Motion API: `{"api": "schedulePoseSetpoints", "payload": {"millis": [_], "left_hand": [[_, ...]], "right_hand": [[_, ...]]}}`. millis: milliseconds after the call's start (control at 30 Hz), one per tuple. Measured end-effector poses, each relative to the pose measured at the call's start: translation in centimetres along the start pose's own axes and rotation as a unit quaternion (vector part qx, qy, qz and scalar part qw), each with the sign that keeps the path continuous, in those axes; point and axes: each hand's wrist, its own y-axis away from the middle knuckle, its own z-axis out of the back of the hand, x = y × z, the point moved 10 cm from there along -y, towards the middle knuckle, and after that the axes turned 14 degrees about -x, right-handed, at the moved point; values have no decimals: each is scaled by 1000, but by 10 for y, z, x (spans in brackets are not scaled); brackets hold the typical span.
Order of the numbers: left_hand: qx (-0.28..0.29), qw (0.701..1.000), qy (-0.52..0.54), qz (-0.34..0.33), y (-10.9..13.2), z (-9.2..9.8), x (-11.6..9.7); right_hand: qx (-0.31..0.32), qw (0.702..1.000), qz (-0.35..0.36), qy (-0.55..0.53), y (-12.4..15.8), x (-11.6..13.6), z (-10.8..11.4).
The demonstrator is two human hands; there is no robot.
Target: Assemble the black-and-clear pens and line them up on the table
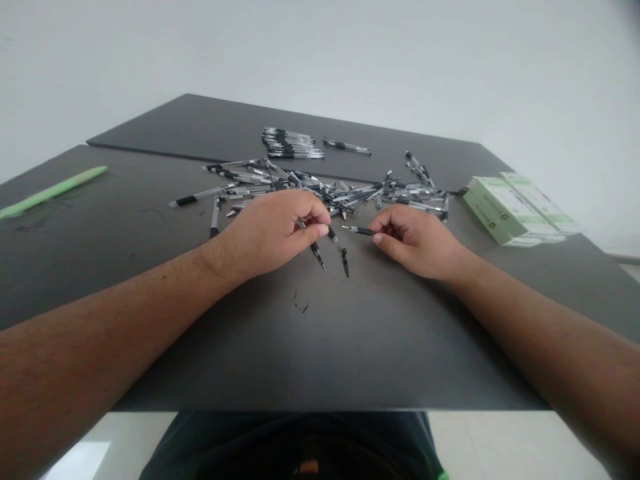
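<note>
My left hand (280, 230) is closed, thumb and forefinger pinching a small black-and-clear pen part (333, 233). Beneath its thumb a pen (317, 255) with a black grip points down toward me; whether the hand holds it too or it rests on the table I cannot tell. My right hand (413, 240) grips an uncapped pen (357, 230), its metal tip pointing left toward the pen part. Between and just below the hands, a black pen cap (345, 263) lies on the table. Behind both hands spreads a loose heap of clear-and-black pens and pen parts (350, 193).
A row of pens (290, 143) lies at the back of the dark table (320, 360), with a few pens (347, 147) right of it. Green-and-white boxes (515, 207) are at the right. A long light-green object (55, 191) rests at the far left.
</note>
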Motion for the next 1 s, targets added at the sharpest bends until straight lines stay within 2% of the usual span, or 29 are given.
{"api": "schedulePoseSetpoints", "payload": {"millis": [333, 633, 1000], "left_hand": [[-66, 993, 80, 63, 4, 7, 6], [-71, 989, 87, 93, 6, 5, 9], [-63, 992, 78, 74, 6, 2, 5]], "right_hand": [[-5, 1000, 4, -1, 0, 1, 1], [-7, 1000, 21, -8, 0, 7, 1], [-5, 999, 42, -8, 1, 13, 0]]}}
